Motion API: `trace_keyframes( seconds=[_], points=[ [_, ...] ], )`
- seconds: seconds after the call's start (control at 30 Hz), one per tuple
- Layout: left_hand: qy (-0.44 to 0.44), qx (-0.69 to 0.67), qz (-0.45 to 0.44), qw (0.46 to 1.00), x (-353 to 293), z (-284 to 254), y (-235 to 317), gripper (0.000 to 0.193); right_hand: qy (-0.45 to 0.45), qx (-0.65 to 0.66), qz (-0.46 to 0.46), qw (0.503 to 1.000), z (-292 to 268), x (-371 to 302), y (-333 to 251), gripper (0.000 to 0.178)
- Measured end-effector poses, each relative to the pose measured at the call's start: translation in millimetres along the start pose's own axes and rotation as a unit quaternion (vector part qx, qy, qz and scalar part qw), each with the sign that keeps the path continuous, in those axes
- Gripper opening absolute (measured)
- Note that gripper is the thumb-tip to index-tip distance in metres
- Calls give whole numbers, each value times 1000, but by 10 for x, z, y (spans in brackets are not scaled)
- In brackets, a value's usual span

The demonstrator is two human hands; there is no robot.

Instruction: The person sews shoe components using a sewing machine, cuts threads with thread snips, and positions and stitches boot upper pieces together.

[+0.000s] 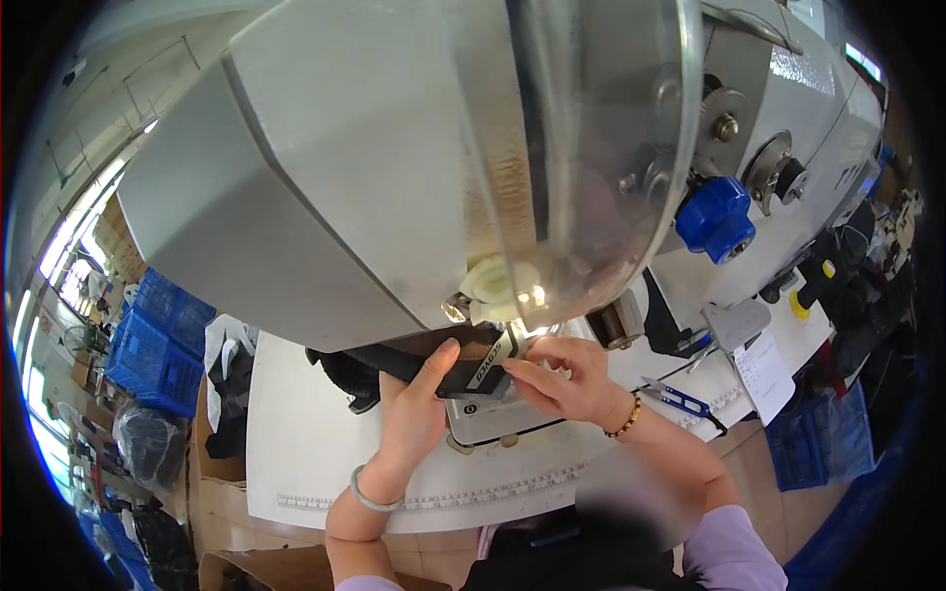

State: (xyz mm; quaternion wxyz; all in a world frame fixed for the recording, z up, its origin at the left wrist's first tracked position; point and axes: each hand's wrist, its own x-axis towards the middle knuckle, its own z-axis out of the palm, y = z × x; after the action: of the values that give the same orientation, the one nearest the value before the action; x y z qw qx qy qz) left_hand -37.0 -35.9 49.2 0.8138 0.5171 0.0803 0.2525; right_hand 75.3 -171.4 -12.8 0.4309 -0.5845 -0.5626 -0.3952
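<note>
A large grey sewing machine [345,158] fills the upper view, its lamp shining on the sewing spot. Under its head lies a black padded fabric piece [394,362] with a dark label [490,362] bearing light lettering. My left hand [412,419] grips the near edge of the black piece, thumb on top and the other fingers mostly hidden beneath. From the other side my right hand [570,379] is closed, thumb and forefinger pinched at the label's right end close to the needle area. The needle itself cannot be made out.
A clear guard [631,167] hangs over the sewing spot. On the white table [335,463] are a printed ruler strip, blue-handled snips [680,399] and a paper sheet [763,376]. Blue crates [153,360] stand at left, another blue crate [798,443] at right.
</note>
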Motion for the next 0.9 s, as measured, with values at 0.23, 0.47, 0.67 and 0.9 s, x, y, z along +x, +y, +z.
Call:
trace_keyframes(
  seconds=[0.23,0.47,0.67,0.9],
  points=[
    [11,9,18,1000,62,-41,-30,25,6,-3,12,1000,3,49,-13,41],
    [1,3,29,1000,115,-78,-47,28,5,-6,26,1000,3,34,-24,44],
    [3,-3,40,999,134,-89,-69,27,29,-2,30,999,50,42,-30,37],
    [2,-3,48,999,177,-106,-88,28,37,-3,50,998,30,102,-64,38]
  ],
)
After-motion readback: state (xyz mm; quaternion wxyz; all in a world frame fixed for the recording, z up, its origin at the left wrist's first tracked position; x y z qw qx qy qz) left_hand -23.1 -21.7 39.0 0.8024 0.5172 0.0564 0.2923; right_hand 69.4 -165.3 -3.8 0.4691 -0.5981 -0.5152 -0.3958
